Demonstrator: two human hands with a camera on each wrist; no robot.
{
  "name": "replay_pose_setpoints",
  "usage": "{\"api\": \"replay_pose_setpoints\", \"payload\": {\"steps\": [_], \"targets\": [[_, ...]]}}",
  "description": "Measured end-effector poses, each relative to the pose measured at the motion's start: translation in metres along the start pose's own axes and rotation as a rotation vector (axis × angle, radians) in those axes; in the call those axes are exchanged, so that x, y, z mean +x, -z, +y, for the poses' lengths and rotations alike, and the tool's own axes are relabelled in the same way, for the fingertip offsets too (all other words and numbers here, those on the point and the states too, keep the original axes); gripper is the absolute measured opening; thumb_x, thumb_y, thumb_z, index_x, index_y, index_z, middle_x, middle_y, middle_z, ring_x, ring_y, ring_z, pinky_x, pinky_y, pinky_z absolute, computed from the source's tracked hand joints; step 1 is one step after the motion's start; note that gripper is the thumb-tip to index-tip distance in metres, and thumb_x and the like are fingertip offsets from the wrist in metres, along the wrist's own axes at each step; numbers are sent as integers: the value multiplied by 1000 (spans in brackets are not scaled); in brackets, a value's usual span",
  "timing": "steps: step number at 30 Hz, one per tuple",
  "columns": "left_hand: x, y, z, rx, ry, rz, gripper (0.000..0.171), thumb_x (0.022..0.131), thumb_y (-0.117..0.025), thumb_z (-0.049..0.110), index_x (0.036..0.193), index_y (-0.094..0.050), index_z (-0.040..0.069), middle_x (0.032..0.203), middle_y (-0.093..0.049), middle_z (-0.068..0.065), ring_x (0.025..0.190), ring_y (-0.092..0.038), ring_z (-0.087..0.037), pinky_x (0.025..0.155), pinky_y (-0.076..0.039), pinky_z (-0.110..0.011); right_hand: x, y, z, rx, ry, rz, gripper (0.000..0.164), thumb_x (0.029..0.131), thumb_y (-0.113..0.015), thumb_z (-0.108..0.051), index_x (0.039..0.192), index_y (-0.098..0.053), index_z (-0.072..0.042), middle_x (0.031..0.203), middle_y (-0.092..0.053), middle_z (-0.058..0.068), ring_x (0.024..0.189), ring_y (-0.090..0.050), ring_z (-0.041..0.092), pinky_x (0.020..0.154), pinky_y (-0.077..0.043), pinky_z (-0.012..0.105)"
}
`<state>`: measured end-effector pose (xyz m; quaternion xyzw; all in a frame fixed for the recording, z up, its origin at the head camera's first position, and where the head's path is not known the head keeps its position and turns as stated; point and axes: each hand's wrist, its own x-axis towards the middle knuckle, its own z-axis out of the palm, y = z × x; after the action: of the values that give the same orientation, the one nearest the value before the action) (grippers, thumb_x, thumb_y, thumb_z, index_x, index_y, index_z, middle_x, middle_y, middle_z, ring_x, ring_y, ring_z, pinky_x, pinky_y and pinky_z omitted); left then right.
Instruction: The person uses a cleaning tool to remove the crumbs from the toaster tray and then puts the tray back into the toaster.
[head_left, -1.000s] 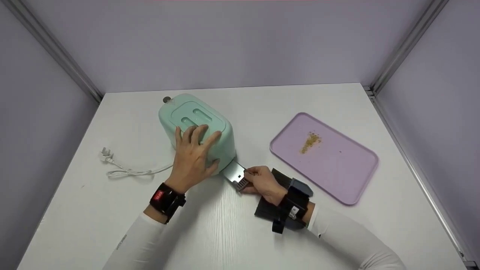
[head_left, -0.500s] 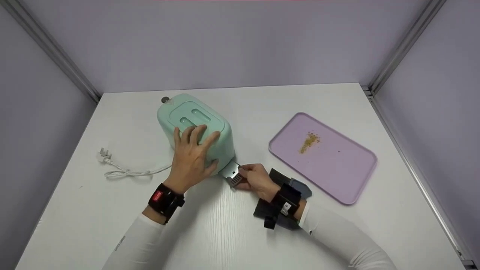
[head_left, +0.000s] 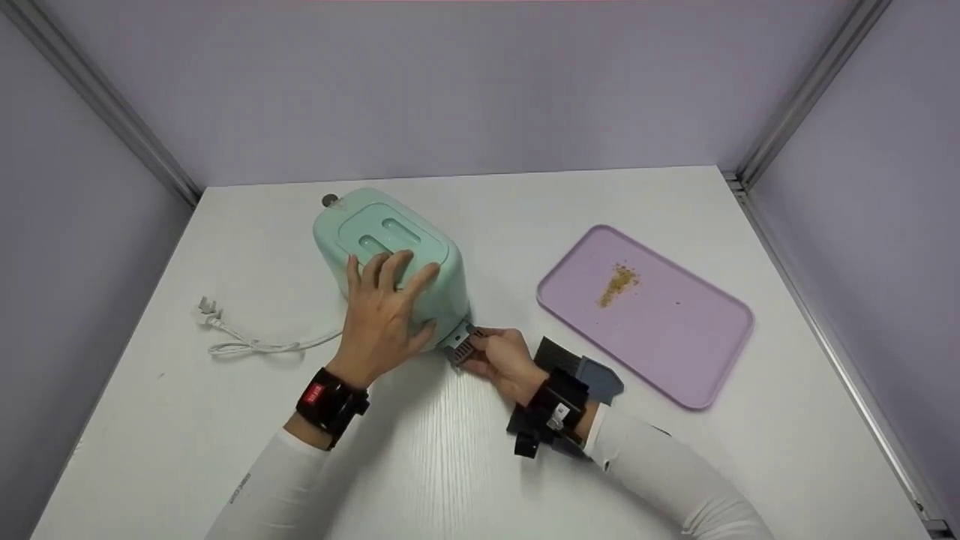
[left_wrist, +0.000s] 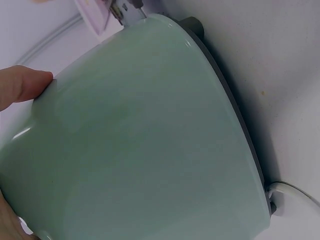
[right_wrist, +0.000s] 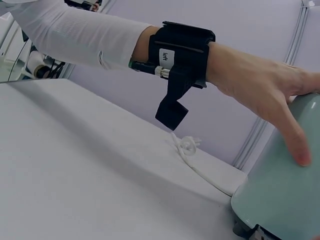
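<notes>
A mint-green toaster (head_left: 439, 300) with two long recesses in its top stands at the left middle of the table. My left hand (head_left: 379, 322) grips its near upper part, fingers bent onto the top and thumb against the side. My right hand (head_left: 506, 364) pinches the slotted outer end of a metal crumb tray (head_left: 463, 346) at the toaster's lower near end. Only that short end shows; the rest is inside the toaster. In the left wrist view the toaster's side (left_wrist: 140, 125) fills most of the picture.
A lilac tray (head_left: 675, 360) bearing a small heap of brown crumbs (head_left: 619, 285) lies at the right. Under my right wrist is a flat black and blue-grey object (head_left: 600, 379), partly hidden. A white cord with a plug (head_left: 210, 311) runs from the toaster leftward.
My right hand has moved left toward the toaster, sliding the crumb tray further in, so less of it shows. My left hand stays in place on the toaster.
</notes>
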<state>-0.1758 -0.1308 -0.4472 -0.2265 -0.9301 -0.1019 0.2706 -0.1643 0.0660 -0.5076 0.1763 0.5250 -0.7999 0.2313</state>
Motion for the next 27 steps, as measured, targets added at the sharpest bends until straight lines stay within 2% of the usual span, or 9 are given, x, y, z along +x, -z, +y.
{"api": "replay_pose_setpoints", "payload": {"steps": [6,13,22,27], "targets": [[-1,-1,0,-22,1,18,79,68,-82,37,139,-48,30,140,-44,-14,128,-38,-38,111,-15,-75,4,-1,0,-10,-6,-22,45,96,-46,4,139,-37,12,133,-51,27,113,-63,33,94,-56,36],[0,-2,0,-35,-6,25,79,68,-82,38,139,-49,30,139,-45,-14,129,-38,-37,111,-15,-75,11,-2,-1,-25,-1,-15,44,96,-46,4,138,-38,12,132,-52,27,113,-63,33,93,-56,36],[1,-1,-1,-18,-7,25,78,69,-81,40,139,-49,30,140,-44,-14,128,-38,-37,111,-16,-74,18,-11,0,-31,27,-57,38,97,-46,0,133,-46,14,122,-59,24,106,-66,26,94,-55,35],[0,-3,0,-21,-10,33,79,68,-81,40,139,-49,30,139,-45,-14,128,-38,-37,111,-16,-74,21,-10,3,-22,44,-73,39,97,-45,3,134,-45,14,126,-59,26,106,-67,27,95,-55,37]]}}
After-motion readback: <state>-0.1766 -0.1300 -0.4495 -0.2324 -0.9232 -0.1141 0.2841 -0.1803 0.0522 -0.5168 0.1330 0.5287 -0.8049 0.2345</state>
